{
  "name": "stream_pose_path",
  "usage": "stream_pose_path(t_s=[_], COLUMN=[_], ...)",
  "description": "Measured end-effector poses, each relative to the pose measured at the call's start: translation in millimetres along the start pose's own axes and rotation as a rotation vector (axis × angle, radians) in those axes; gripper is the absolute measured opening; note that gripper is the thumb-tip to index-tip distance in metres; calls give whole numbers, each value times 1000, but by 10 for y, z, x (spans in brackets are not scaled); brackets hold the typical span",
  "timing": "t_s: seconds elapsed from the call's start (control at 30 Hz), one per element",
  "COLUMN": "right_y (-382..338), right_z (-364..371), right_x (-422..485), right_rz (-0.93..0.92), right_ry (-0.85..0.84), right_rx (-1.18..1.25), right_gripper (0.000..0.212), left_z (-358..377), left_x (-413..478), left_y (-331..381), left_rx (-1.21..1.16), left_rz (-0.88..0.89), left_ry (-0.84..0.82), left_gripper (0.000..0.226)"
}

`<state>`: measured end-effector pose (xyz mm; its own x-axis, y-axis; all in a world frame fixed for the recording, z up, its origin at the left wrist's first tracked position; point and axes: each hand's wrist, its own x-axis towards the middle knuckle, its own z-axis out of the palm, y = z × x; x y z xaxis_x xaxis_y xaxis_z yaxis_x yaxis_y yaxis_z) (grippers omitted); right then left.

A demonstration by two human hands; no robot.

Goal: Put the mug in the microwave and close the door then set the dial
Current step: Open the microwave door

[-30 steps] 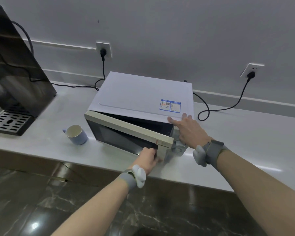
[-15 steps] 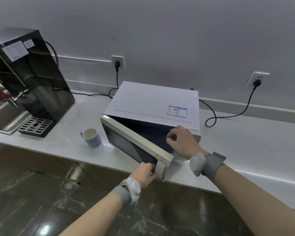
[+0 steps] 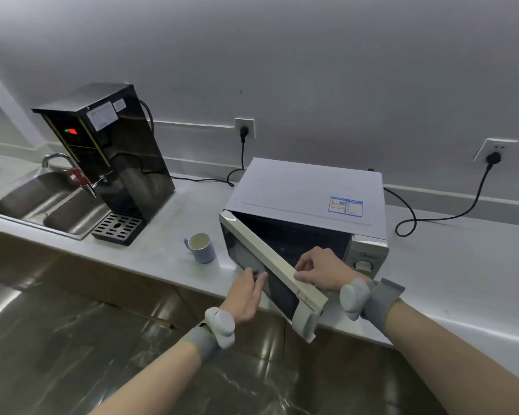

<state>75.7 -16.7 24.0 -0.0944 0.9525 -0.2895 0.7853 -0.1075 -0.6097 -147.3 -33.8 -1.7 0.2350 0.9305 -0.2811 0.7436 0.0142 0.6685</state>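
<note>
A white microwave (image 3: 306,187) stands on the grey counter (image 3: 174,235). Its door (image 3: 270,259) is swung about halfway open toward me, hinged on the left. My right hand (image 3: 321,269) pinches the door's top edge. My left hand (image 3: 247,292) lies flat with fingers apart against the door's dark outer glass. A pale blue mug (image 3: 201,247) stands upright on the counter just left of the door, empty and untouched. The round dial (image 3: 363,265) shows on the control panel at the right, beyond my right hand.
A black water dispenser (image 3: 114,151) with a drip tray stands left of the mug, beside a steel sink (image 3: 39,202) and tap. Black power cords (image 3: 414,217) run along the counter to two wall sockets. Dark floor lies below the counter's front edge.
The door has swung further open toward me. My left hand let go of the door handle and now rests flat on the glass. My right hand moved from the microwave's top to the door edge.
</note>
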Motion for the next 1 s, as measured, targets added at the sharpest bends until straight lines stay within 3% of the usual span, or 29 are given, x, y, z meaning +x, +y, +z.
stream_pose_path(t_s=[0.17, 0.4, 0.73, 1.0], right_y=[-128, -394, -1056, -1496], right_z=[254, 579, 1266, 1741], right_x=[-96, -268, -463, -490], right_rz=[63, 166, 281, 329], right_ry=[-46, -50, 129, 249], right_rx=[176, 326, 457, 592], right_gripper=[21, 27, 29, 25], left_z=[-129, -285, -663, -960], left_x=[-136, -212, -279, -291], left_y=[-50, -203, -743, -1052], left_rx=[71, -45, -10, 26], left_rz=[108, 181, 290, 302], left_ry=[-36, 11, -81, -208], left_gripper=[52, 58, 77, 79])
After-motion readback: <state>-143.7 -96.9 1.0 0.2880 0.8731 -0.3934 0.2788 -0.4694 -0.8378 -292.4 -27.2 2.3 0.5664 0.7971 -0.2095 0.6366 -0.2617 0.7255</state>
